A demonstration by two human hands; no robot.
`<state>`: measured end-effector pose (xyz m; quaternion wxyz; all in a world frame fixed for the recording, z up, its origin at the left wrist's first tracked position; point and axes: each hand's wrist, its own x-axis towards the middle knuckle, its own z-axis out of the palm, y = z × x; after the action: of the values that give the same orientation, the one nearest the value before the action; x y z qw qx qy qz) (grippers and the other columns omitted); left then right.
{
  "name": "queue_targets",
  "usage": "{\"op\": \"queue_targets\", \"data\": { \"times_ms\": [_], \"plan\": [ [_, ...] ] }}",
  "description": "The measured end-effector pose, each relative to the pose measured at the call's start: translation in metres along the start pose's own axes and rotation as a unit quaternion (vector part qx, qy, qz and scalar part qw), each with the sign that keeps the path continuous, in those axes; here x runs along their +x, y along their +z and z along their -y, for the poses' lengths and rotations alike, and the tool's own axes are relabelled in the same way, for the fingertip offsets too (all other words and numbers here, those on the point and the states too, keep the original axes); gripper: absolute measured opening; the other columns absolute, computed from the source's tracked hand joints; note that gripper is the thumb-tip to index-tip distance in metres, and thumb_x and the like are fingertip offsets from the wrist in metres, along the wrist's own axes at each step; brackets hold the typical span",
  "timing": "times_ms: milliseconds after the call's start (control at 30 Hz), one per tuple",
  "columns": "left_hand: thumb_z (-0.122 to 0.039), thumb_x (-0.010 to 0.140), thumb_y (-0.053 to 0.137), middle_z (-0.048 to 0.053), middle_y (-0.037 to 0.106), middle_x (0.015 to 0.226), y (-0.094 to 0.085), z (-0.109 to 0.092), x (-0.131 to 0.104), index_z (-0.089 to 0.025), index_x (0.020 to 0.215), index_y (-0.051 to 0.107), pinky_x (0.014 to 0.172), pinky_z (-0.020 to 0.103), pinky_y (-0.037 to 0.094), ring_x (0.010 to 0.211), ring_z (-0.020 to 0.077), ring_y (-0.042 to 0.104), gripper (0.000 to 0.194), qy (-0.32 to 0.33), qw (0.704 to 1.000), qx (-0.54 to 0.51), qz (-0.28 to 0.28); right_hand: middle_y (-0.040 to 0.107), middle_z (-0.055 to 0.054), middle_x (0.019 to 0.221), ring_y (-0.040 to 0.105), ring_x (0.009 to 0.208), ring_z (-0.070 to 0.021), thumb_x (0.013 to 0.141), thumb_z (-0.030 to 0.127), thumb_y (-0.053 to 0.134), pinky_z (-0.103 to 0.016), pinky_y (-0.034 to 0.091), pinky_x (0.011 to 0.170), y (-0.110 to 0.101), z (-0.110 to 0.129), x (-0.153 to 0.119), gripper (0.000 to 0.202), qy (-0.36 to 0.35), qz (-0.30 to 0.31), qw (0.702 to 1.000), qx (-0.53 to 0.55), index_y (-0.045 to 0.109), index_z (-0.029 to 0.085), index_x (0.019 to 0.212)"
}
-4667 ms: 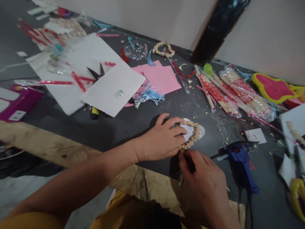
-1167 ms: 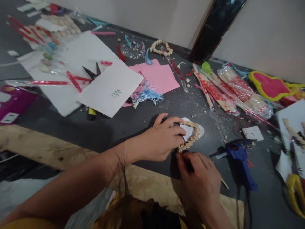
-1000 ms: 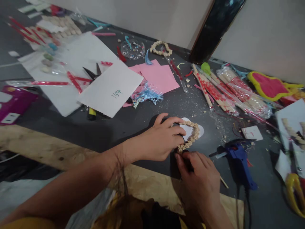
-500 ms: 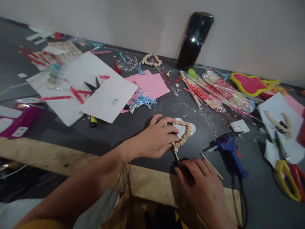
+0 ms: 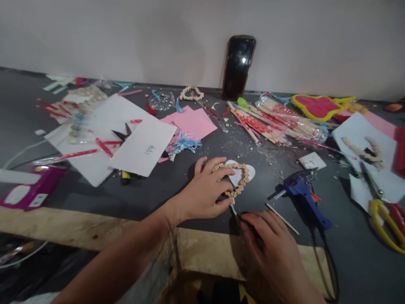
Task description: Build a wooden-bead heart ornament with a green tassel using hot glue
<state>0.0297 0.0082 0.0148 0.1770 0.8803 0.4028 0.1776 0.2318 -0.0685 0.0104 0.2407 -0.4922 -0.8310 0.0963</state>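
Note:
My left hand point(image 5: 202, 190) lies over the left side of a heart-like loop of small beige beads point(image 5: 243, 181), its fingers curved across the rim and its thumb at the loop's lower tip. Beneath the loop is a white rounded paper piece point(image 5: 249, 172), partly covered. My right hand point(image 5: 272, 245) is closed around a thin, pale-tipped tool point(image 5: 233, 210); its end meets the bottom of the beads. Most of that tool is hidden by the fingers. To the right of this hand are a thin wooden stick point(image 5: 282, 218) and a blue glue gun point(image 5: 305, 200).
A phone point(image 5: 239, 67) leans on the wall. White paper point(image 5: 144, 145), pink sheets point(image 5: 196, 122), a blue tassel point(image 5: 185, 144) and dark-bladed pliers or scissors point(image 5: 123, 133) lie left. Chopsticks in plastic point(image 5: 284, 116) and yellow-red-handled scissors point(image 5: 378, 207) are right. A purple device point(image 5: 34, 185) stands left.
The camera view has tilted and shifted. My left thumb has come to the loop's lower tip, over the beads there. The right hand stays close beside it with the thin tool.

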Motion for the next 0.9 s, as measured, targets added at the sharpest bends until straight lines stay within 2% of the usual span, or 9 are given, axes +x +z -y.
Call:
{"op": "queue_targets", "data": {
  "times_ms": [433,700,800,900],
  "plan": [
    [-0.027,0.076,0.063,0.002,0.054,0.131,-0.003,0.003,0.002,-0.024,0.088,0.067,0.105,0.057,0.017,0.135,0.0308,0.025,0.013,-0.012,0.999,-0.029,0.023,0.066,-0.006,0.084,0.061,0.075,-0.0163,0.091,0.022,0.046,-0.03,0.049,0.068,0.002,-0.007,0.024,0.018,0.0,0.029,1.0,-0.009,0.064,0.018,0.092],
    [-0.027,0.076,0.062,0.002,0.053,0.133,-0.005,0.005,0.002,-0.024,0.088,0.068,0.107,0.057,0.016,0.136,0.0315,0.024,0.013,-0.005,0.999,-0.033,0.03,0.064,-0.004,0.075,0.059,0.069,-0.0168,0.09,0.033,0.052,-0.029,0.045,0.062,0.008,0.001,0.031,0.019,0.013,0.026,0.999,-0.028,0.064,0.019,0.086],
    [-0.028,0.079,0.06,0.001,0.052,0.134,-0.008,0.008,0.001,-0.026,0.096,0.067,0.108,0.057,0.016,0.136,0.0309,0.023,0.018,0.005,0.999,-0.03,0.029,0.065,-0.004,0.077,0.06,0.069,-0.0153,0.092,0.027,0.048,-0.028,0.046,0.063,0.004,0.0,0.028,0.018,0.02,0.015,1.0,-0.003,0.062,0.019,0.087],
    [-0.022,0.083,0.055,0.005,0.049,0.136,-0.01,0.014,0.003,-0.024,0.115,0.059,0.11,0.053,0.02,0.138,0.0282,0.023,0.033,-0.003,0.999,-0.036,0.015,0.066,-0.003,0.079,0.061,0.071,-0.0145,0.092,0.022,0.046,-0.028,0.047,0.066,0.001,-0.002,0.021,0.016,0.024,-0.003,1.0,0.002,0.062,0.019,0.089]
  ]
}}
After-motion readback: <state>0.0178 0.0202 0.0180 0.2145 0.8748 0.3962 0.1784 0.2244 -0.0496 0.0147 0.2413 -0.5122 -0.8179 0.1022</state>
